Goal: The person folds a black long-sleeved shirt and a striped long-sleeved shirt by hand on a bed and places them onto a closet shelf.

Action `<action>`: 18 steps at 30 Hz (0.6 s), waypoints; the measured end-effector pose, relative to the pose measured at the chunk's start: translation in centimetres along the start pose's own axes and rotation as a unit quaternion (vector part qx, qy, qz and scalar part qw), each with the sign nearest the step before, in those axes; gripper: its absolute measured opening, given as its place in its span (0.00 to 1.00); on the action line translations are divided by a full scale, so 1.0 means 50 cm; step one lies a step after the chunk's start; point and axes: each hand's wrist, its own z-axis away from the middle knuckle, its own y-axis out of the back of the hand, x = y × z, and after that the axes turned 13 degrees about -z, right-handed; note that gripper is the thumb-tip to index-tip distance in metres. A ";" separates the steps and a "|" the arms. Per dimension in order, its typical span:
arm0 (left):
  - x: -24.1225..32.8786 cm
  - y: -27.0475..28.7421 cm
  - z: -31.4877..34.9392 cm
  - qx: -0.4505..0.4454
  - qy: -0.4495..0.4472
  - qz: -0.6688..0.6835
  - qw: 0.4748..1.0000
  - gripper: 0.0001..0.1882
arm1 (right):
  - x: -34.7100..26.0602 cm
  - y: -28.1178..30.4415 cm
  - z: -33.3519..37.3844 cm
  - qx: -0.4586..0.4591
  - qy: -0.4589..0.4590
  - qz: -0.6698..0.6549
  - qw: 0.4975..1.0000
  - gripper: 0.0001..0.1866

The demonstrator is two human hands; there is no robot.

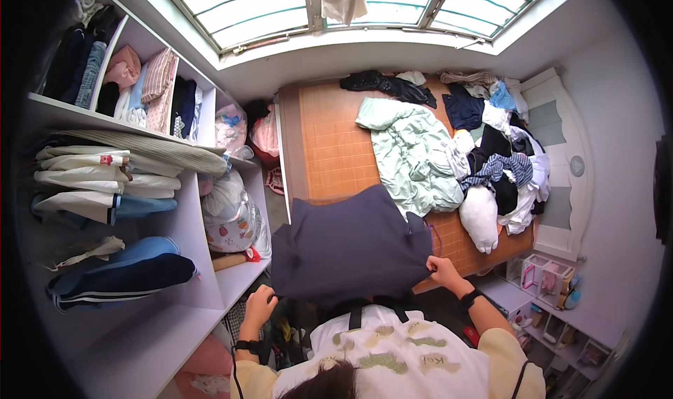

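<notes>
A dark grey-navy garment [347, 248] is stretched out between my two hands in front of my body. My left hand [261, 304] pinches its near left corner, beside the shelving. At the near right corner, my right hand [443, 271] grips the edge with fingers closed. The cloth hangs spread and fairly flat, its far part over the near end of the bed [329, 133]. Just beyond its right side lies a crumpled pale green blanket [410, 154]. Which kind of garment it is I cannot tell.
A heap of mixed clothes [501, 154] lies at the bed's right by the white headboard [561, 161]. Black clothing [385, 85] lies at the far edge. On the left stands an open wardrobe [186, 329] with folded and hanging clothes. A small shelf unit [561, 336] is at the lower right.
</notes>
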 end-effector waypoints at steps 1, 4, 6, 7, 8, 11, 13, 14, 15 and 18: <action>0.012 0.008 -0.005 -0.003 -0.003 -0.007 1.000 0.07 | -0.001 0.012 0.001 -0.004 -0.005 0.001 1.000 0.08; 0.022 0.024 -0.030 0.022 0.010 -0.014 1.000 0.06 | -0.029 0.040 -0.039 0.004 -0.003 -0.005 1.000 0.09; 0.027 0.032 -0.083 0.041 0.040 -0.004 0.998 0.06 | -0.045 0.063 -0.105 0.061 -0.016 0.020 0.998 0.09; 0.034 0.035 -0.123 0.063 0.033 -0.016 0.997 0.06 | -0.037 0.076 -0.146 0.077 -0.007 0.053 0.996 0.09; 0.036 0.030 -0.178 0.083 0.023 -0.026 0.996 0.07 | -0.025 0.084 -0.198 0.108 0.026 0.069 0.991 0.09; -0.015 -0.041 -0.394 0.156 -0.040 -0.089 0.983 0.08 | 0.066 0.110 -0.396 0.158 0.097 0.148 0.971 0.07; -0.055 -0.080 -0.524 0.235 -0.048 -0.163 0.957 0.09 | 0.117 0.087 -0.572 0.189 0.163 0.169 0.954 0.04; -0.061 -0.108 -0.608 0.235 -0.023 -0.176 0.956 0.09 | 0.142 0.086 -0.655 0.196 0.172 0.207 0.943 0.03; -0.078 -0.143 -0.700 0.247 -0.009 -0.187 0.951 0.10 | 0.159 0.081 -0.729 0.212 0.173 0.219 0.937 0.05; -0.135 -0.225 -0.938 0.313 0.047 -0.162 0.935 0.12 | 0.245 0.058 -0.983 0.274 0.246 0.233 0.900 0.06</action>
